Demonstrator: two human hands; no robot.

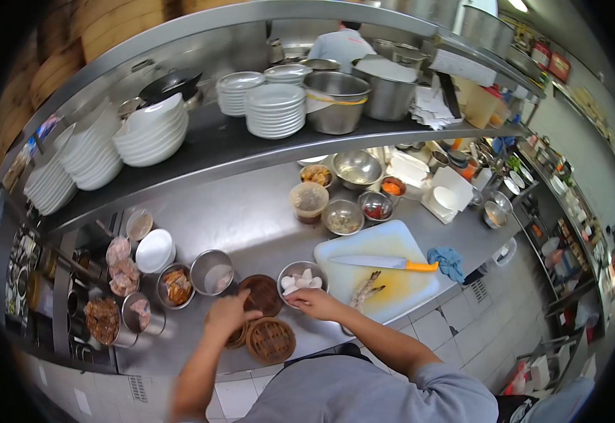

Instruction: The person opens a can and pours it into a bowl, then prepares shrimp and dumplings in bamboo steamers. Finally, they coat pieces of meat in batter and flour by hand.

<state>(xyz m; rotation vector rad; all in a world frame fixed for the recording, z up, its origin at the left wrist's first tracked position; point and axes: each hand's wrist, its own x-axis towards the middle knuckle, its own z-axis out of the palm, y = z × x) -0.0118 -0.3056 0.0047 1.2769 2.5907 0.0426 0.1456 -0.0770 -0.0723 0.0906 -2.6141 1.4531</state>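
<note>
A small bamboo steamer (270,340) sits at the near edge of the counter (251,211), with a second one (262,293) just behind it. The left hand (228,314) is over the gap between them, fingers curled down onto something brown tucked beside the near steamer; whether they grip it I cannot tell. The right hand (312,302) rests at the near rim of a steel bowl (302,276) of pale round pieces, fingers bent together on the rim or just over it.

Just right of that bowl lies a white cutting board (371,255) stained yellow, a knife (385,263) with an orange handle across it and a few thin brown strips (367,287) near its front edge. A blue cloth (449,261) is bunched at the board's right side.

Left of the hands stand more steel bowls: one of orange-brown pieces (175,285), one almost bare (211,271), and others with meat toward the counter's left end. Farther back are a plastic tub (309,200), small bowls of chopped stuff and a big mixing bowl (357,168).

The shelf (209,151) above carries stacks of white plates (274,110) and large steel pots (336,101). Beyond it, another person in a pale shirt (341,44) is at work.
</note>
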